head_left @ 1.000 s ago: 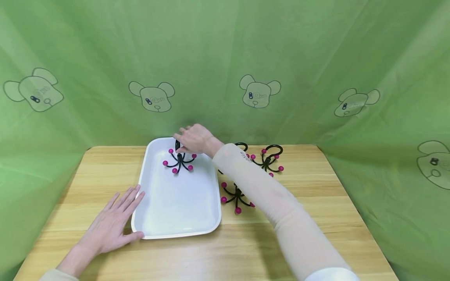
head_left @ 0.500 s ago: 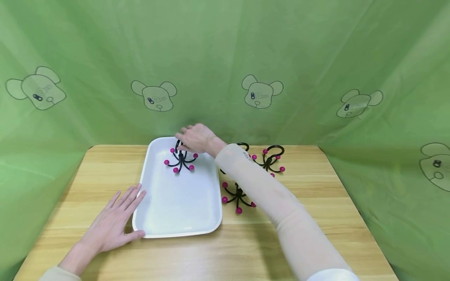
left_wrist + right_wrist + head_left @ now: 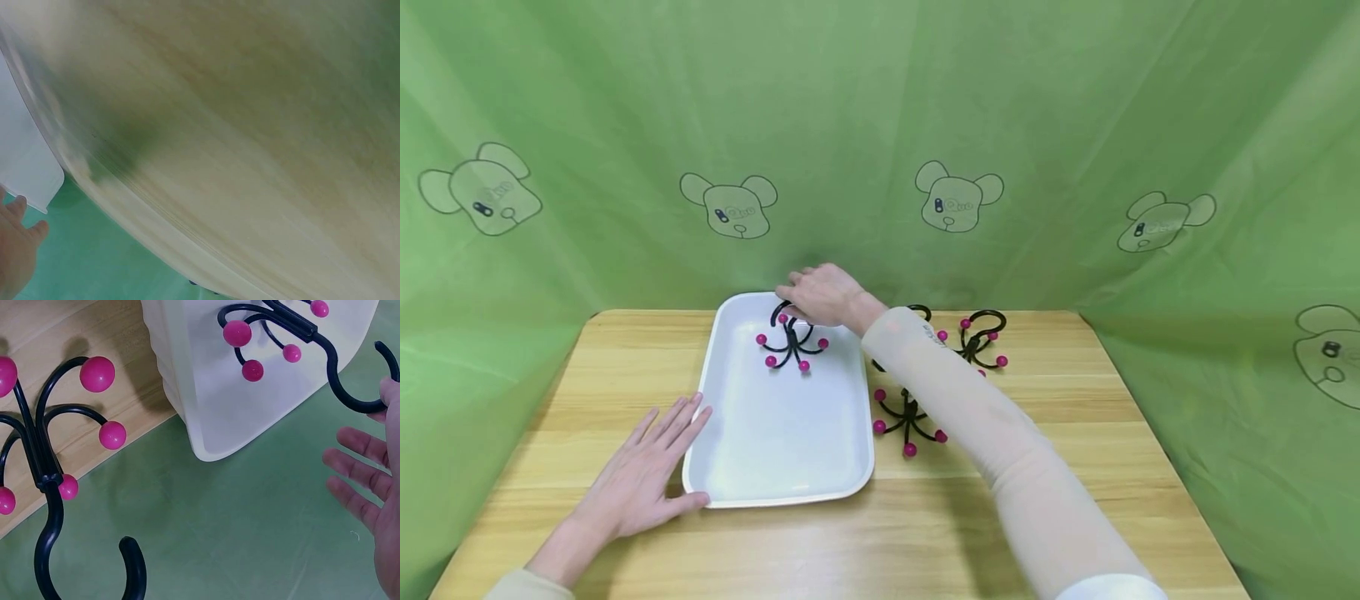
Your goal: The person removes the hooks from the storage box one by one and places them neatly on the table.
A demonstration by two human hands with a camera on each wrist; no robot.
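Observation:
A black claw hanger with pink ball tips on its curved prongs stands in the far part of a white tray. My right hand reaches over the tray's far end and pinches the hanger's top hook. In the right wrist view, the hook's bend lies at the thumb and forefinger, while the other fingers are spread away from it. My left hand lies flat at the tray's near left side, fingertips on the rim and thumb at the corner.
To the right of the tray, several similar hangers sit on the wooden table: one nearer, one farther right, another mostly hidden behind my right sleeve. A green curtain rises behind the table and along both sides.
The hanger in my right hand has turned, and its pink balls have shifted slightly right. The right hand has moved slightly right too; my left hand stays at the tray's edge.

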